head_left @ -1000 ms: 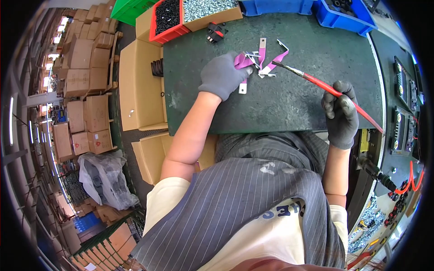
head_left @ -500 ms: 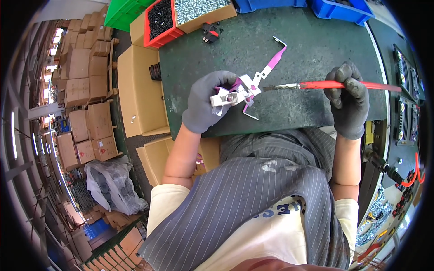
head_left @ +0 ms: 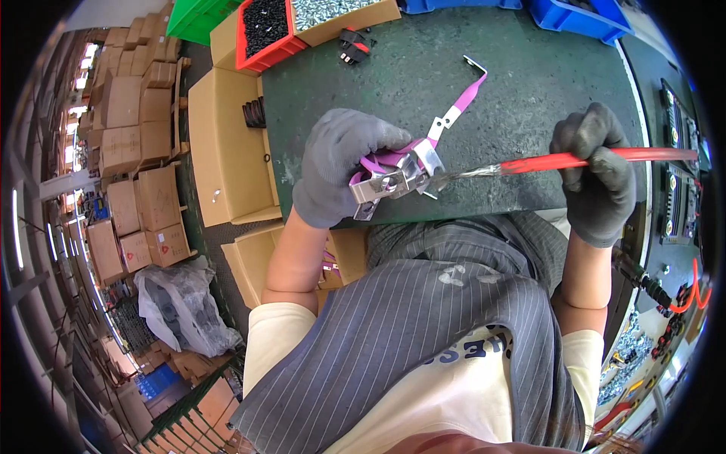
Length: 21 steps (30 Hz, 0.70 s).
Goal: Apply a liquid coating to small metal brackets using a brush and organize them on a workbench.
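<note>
Strips of bent silvery metal (head_left: pixel 376 184), purple along their middles, sit bunched in your grey-gloved left hand (head_left: pixel 333 166), above the near left part of the scuffed dark green surface (head_left: pixel 522 83). That hand curls closely around the bunch, leaving the metal ends poking out. One long purple-and-silver strip (head_left: pixel 467 95) slants from the bunch toward the far edge of the surface; whether you grip it too, you cannot tell from this view.

Your grey-gloved right hand (head_left: pixel 597 174), above the right side of the surface, pinches a slim brush with a glossy red handle (head_left: pixel 533 162). The brush lies nearly level over the near part of the surface, bristles toward the strips; its tip is right by them, and contact cannot be made out.

Along the far edge of the surface, at its left end, you have a red plastic bin of small black parts (head_left: pixel 278 54) and an open brown cardboard box of shiny silver parts (head_left: pixel 352 23). A small black-and-red component (head_left: pixel 354 48) lies on the surface just before them. At its far right corner stands a blue plastic bin (head_left: pixel 582 24). Beside its left edge, a large open brown carton (head_left: pixel 219 151) spreads its flaps.
</note>
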Each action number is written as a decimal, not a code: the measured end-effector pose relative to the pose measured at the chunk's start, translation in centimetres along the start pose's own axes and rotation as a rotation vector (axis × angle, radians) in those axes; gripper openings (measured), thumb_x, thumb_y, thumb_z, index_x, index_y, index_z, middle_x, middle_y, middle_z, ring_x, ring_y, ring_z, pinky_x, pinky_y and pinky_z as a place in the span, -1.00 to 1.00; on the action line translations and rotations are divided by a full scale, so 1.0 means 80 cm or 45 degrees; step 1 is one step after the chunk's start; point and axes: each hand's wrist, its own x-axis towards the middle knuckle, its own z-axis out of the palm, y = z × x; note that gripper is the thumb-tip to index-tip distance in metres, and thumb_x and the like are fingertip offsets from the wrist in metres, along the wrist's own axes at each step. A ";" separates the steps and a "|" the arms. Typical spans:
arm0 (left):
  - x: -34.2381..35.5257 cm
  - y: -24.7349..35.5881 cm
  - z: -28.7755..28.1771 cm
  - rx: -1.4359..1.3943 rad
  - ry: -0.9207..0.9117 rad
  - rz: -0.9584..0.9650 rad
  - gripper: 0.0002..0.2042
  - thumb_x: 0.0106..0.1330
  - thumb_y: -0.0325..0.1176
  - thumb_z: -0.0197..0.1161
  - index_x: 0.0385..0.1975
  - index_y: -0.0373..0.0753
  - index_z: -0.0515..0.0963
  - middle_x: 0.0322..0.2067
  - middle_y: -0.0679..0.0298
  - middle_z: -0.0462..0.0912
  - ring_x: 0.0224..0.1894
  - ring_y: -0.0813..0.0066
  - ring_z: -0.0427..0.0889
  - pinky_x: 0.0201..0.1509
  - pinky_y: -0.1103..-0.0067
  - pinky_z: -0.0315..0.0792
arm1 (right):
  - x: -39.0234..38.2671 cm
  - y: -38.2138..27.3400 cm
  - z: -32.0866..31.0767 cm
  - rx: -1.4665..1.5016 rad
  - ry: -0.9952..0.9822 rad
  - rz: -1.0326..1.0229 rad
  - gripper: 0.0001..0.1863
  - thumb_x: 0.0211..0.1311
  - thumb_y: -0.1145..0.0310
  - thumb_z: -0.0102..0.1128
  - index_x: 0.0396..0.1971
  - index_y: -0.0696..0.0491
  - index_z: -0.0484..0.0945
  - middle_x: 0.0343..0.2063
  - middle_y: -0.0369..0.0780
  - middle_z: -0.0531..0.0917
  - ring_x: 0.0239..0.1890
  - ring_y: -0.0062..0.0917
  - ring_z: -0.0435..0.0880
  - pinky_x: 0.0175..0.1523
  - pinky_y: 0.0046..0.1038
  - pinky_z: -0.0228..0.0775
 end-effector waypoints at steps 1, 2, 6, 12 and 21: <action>0.001 -0.001 0.001 0.004 0.042 0.066 -0.69 -0.12 -0.12 0.29 -0.41 -0.14 0.52 -0.53 0.33 0.55 -0.47 0.32 0.51 -0.31 0.48 0.28 | -0.002 0.000 0.007 -0.014 0.077 0.048 -0.73 -0.02 0.19 0.07 -0.59 0.07 0.29 -0.78 -0.37 0.22 -0.70 -0.70 0.11 -0.56 -0.64 -0.13; 0.000 -0.002 0.000 0.005 0.044 0.064 -0.69 -0.12 -0.12 0.29 -0.41 -0.14 0.52 -0.53 0.33 0.55 -0.47 0.32 0.51 -0.31 0.48 0.28 | -0.002 -0.001 0.006 -0.015 0.074 0.050 -0.73 -0.02 0.19 0.07 -0.59 0.07 0.29 -0.78 -0.37 0.22 -0.70 -0.70 0.11 -0.56 -0.64 -0.13; 0.000 -0.002 -0.001 0.028 -0.011 0.029 -0.68 -0.11 -0.09 0.27 -0.40 -0.14 0.52 -0.54 0.34 0.54 -0.47 0.33 0.51 -0.29 0.49 0.28 | -0.003 -0.006 -0.009 -0.093 0.103 0.010 -0.74 -0.03 0.19 0.08 -0.58 0.08 0.31 -0.75 -0.35 0.25 -0.71 -0.70 0.11 -0.55 -0.64 -0.11; -0.004 -0.001 0.008 0.000 -0.020 -0.161 -0.69 -0.16 -0.24 0.34 -0.37 -0.17 0.52 -0.49 0.28 0.54 -0.44 0.27 0.52 -0.25 0.47 0.34 | -0.012 0.004 -0.008 -0.121 0.154 0.032 -0.77 -0.07 0.27 -0.02 -0.52 0.15 0.36 -0.70 -0.33 0.30 -0.73 -0.75 0.14 -0.63 -0.68 -0.10; 0.002 -0.034 0.027 0.014 -0.861 0.047 -0.78 -0.03 -0.27 0.27 -0.32 0.01 0.58 -0.45 0.34 0.49 -0.28 0.34 0.43 -0.01 0.46 0.26 | -0.033 0.037 -0.068 0.045 0.424 0.123 -0.82 -0.02 0.34 -0.02 -0.48 0.15 0.38 -0.57 -0.29 0.35 -0.69 -0.72 0.21 -0.65 -0.72 -0.05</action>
